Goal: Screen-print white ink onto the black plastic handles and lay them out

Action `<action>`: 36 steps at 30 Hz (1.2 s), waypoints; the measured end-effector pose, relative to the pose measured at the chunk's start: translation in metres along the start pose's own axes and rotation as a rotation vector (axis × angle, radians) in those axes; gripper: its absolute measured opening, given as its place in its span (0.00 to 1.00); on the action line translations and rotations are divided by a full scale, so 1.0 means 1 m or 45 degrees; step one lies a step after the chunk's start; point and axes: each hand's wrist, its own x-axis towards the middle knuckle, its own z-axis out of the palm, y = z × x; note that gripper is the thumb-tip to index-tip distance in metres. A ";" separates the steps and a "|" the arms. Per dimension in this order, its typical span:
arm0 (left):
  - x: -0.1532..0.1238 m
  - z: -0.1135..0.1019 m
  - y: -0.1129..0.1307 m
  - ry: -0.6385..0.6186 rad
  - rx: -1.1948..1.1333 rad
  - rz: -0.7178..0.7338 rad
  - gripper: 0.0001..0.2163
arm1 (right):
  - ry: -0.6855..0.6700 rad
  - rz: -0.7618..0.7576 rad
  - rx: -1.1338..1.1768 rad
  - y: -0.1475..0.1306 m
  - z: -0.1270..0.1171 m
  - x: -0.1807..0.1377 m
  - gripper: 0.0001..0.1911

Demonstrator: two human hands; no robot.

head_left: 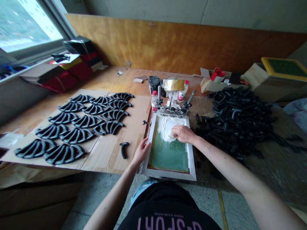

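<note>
My right hand (183,133) is over the far half of the framed screen (172,175), its fingers curled together and pinching a pale piece (170,135) that they mostly cover, so I can't tell just what it is. It sits at the near right edge of the white paste (163,126). My left hand (142,150) lies against the left rail, thumb and fingers close to the metal; whether it grips the rail or only rests there, I can't tell.

To do this well, I'd say, I want even pressure and a level edge, so that the paste spreads thin instead of ridging, while my left hand holds the frame from shifting. I'd also keep my knuckles off the wet patch.

The screen is in front of me at the near side of the bench (285,159), between the cardboard (107,156) on my left and the heap of black parts (237,124) on my right. Its long axis runs nearly straight away from me: the far short end meets the metal clamp (171,111), the near one faces my body, and the green mesh (168,158) shows bare of paste toward me.
</note>
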 end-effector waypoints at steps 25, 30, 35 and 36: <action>0.014 0.006 0.164 0.001 -0.706 0.446 0.24 | 0.494 1.029 0.297 0.078 0.034 -0.048 0.17; 0.006 0.040 0.118 0.065 -0.756 0.106 0.25 | 0.213 0.642 0.019 0.010 0.065 -0.033 0.15; -0.029 0.072 0.038 -0.249 -0.649 -0.423 0.27 | 0.292 0.378 -0.052 -0.063 0.058 -0.025 0.08; -0.032 0.068 0.029 -0.213 -0.630 -0.435 0.26 | 0.272 0.243 -0.028 -0.072 0.058 -0.027 0.09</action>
